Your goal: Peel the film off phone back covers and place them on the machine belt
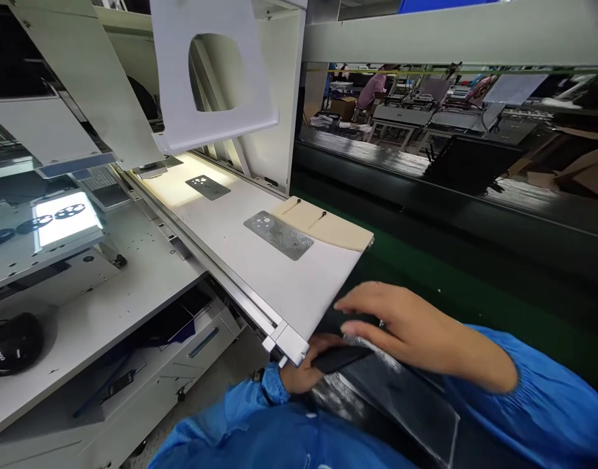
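Observation:
My left hand (301,371) is closed on a dark flat panel (342,358), just below the near end of a white conveyor belt (309,299). Part of that hand is hidden by the belt's end bracket. My right hand (397,319) hovers to the right of it, thumb and fingers apart, with nothing visible between them. Two grey phone back covers with camera holes lie flat on the belt: a nearer cover (279,236) and a farther cover (208,187) in the lit area. Below my hands is a dark, shiny plastic-like sheet (401,397).
A beige curved guide (328,225) runs along the belt's right edge. Over the belt hangs a white machine cover (215,124). At left are a lit screen (67,218) and a black mouse (14,344). A dark line (357,176) runs along the right; people sit beyond it.

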Available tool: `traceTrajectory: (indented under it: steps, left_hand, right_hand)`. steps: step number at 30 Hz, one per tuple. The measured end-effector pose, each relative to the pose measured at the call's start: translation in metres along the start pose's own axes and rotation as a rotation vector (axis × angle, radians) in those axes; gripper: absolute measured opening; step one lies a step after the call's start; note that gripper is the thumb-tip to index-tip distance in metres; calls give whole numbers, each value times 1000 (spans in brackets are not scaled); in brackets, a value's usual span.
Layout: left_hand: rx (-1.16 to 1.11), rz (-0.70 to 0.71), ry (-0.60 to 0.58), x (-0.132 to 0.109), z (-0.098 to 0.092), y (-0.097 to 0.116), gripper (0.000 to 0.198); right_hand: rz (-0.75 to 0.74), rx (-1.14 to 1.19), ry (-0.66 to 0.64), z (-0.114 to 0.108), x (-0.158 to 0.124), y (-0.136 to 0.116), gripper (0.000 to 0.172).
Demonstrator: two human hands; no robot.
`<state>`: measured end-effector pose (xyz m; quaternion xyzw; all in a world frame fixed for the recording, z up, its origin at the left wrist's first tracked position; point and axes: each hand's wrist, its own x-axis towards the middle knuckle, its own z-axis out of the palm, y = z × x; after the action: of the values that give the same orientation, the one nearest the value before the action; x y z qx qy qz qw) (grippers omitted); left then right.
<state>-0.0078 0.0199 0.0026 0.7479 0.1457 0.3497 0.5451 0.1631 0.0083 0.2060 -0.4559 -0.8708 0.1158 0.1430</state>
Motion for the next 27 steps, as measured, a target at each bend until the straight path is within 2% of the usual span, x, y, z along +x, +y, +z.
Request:
traceTrajectory:
  steps: [1, 3, 5, 8, 12, 14, 17, 19, 20, 22, 23, 24, 26, 27]
  left_hand:
    - [-3, -7, 13, 0, 0, -1, 42]
    - [-15, 0, 24, -1, 0, -3, 41]
    - [-27, 20, 9, -1, 0, -5, 42]
    - [-41, 5, -29, 0, -1, -4, 43]
    - [-95, -128, -16, 0, -3, 0, 45]
    - [-100, -228, 63, -3, -1, 0, 46]
    - [-58, -350, 314, -8, 4, 1, 44]
    - [-24, -350, 435, -8, 9, 7, 41]
    - [-4, -331, 444, -7, 11, 12, 39]
    - [37, -281, 375, -1, 16, 24, 35]
    - [50, -256, 314, 3, 18, 32, 33]
    - [55, -229, 245, 8, 19, 39, 31]
    - [52, -169, 90, 19, 23, 53, 27]
    - [55, -140, 10, 25, 26, 58, 25]
  right_hand:
    - [-11, 13, -41, 2, -14, -2, 30]
    - [-24, 5, -40, 16, -36, -7, 31]
    - [-52, -31, 41, 35, -49, -11, 26]
    - [-82, -84, 157, 59, -57, -13, 30]
    - [-48, -86, 279, 67, -60, -7, 26]
    - [0, -44, 354, 64, -63, -2, 23]
    - [124, 27, 463, 58, -73, 5, 20]
    - [232, 56, 506, 52, -84, 9, 19]
    - [270, 42, 541, 49, -91, 11, 18]
    - [260, -63, 591, 43, -106, 13, 25]
    - [211, -145, 571, 40, -114, 13, 29]
    - [146, -231, 511, 37, -122, 13, 29]
    - [30, -372, 302, 34, -137, 11, 17]
    - [5, -423, 213, 34, -145, 10, 18]
